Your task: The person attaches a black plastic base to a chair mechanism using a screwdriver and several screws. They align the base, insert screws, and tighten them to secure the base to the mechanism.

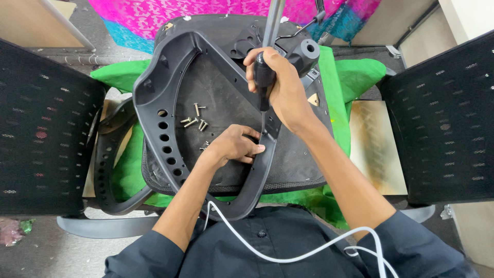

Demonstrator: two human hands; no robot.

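Two hands on upturned seat (216,87) – right hand (280,87) grips screwdriver (264,77), left hand (234,146) loosely curled, green cloth (350,72) beneath.

No packages, labels, signs — no screens.

Upturned seat base (216,87) lies centre on a cloth (355,77) over the table. Armrest frame (154,77) sits on top of the seat, looping round w/ its near end by the person's chest. Loose bolts (194,121) lie on the seat inside the loop. Left hand (234,146) rests on the seat against the frame's right bar; right hand (280,85) is above it w/ a screwdriver (264,77) upright, tip down at that bar. Second armrest (105,170) lies left of the seat. Mesh chair backs (43,128) stand far left & right.
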